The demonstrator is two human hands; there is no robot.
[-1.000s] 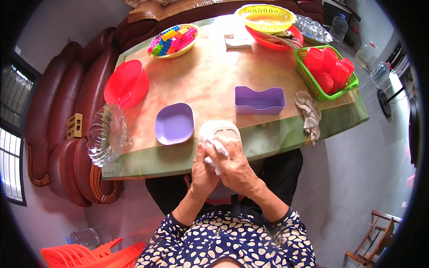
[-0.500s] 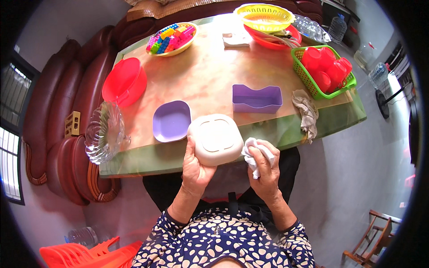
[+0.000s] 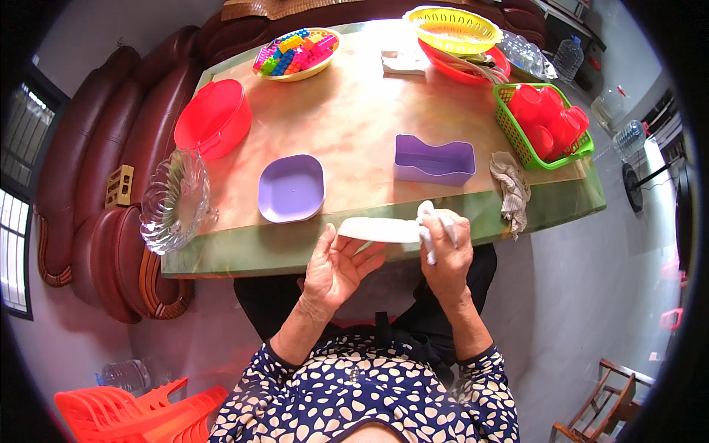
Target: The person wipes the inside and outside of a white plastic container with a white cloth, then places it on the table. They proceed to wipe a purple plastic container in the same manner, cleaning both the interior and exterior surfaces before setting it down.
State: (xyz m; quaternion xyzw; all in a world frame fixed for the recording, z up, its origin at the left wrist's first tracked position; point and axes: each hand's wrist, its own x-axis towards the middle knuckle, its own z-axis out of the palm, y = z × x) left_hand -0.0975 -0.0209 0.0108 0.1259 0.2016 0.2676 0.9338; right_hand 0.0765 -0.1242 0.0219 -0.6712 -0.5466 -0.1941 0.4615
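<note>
A cream, shallow dish [image 3: 380, 229] is tilted so that I see it nearly edge-on, just above the table's near edge. My left hand [image 3: 334, 267] supports its left end, palm up, with the thumb by the rim and loosely curled fingers beneath. At the other end, my right hand [image 3: 447, 255] is closed around a crumpled white cloth [image 3: 427, 214], which presses against the dish's edge. Part of that edge is hidden by the cloth and fingers. A purple square dish [image 3: 292, 188] and a purple box with a cut-down side [image 3: 434, 162] stand on the table beyond.
Near the table's [image 3: 295, 255] left corner is a clear glass bowl [image 3: 175, 203], with a red basin [image 3: 214, 118] behind it. A striped rag [image 3: 509, 184] hangs over the front edge, below a green basket [image 3: 546, 159] of red cups. Toy bricks [image 3: 299, 53] fill a far bowl.
The cream dish has turned from underside-up to nearly edge-on. My right hand has brought the white cloth against its right edge, while my left fingers have loosened and spread beneath it.
</note>
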